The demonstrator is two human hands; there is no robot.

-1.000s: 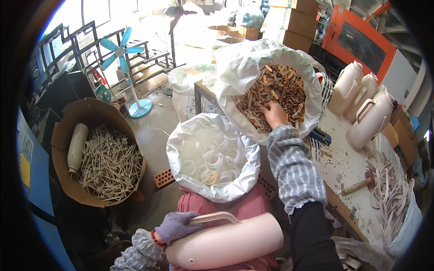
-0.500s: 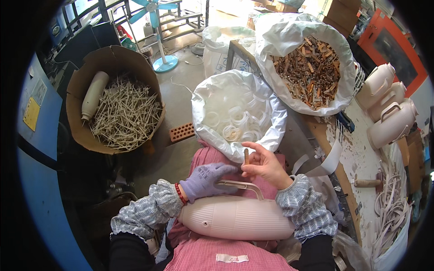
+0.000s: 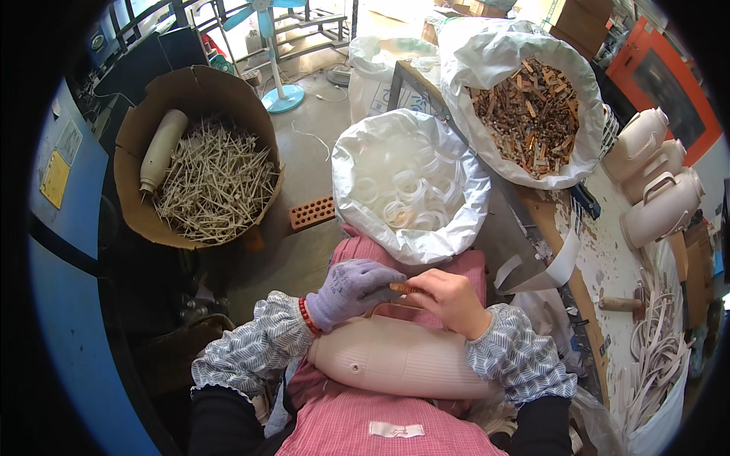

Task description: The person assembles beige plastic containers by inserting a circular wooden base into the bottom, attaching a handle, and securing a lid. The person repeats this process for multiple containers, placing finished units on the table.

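- Jug body: pale pink plastic shell, ribbed, laid on its side across the lap, pinned between both forearms; a small hole is seen low on its left side.
- Handle: thin arched strap at the upper side of the jug body, partly hidden by the hands.
- Pin: short brown piece, pinched between both hands just above the handle.
- Left hand: gloved in purple-grey; grip narrow, fingertips closed on the left end of the pin.
- Right hand: bare; grip narrow, thumb and fingers closed on the pin's right end.
- Handling, judged: jug body is taken to be light, hollow and stiff, smooth enough to roll, best steadied at its ribbed middle; pin is taken to be small, rigid and easily dropped, best held at its ends.
- Ring bag: white sack of pale plastic rings, just ahead of the knees.
- Pin bag: white sack of brown pieces, further right.
- Box: cardboard, filled with pale sticks and one bottle-shaped part.
- Finished jugs: three, upright on the table at right.
- Brick: on the floor.
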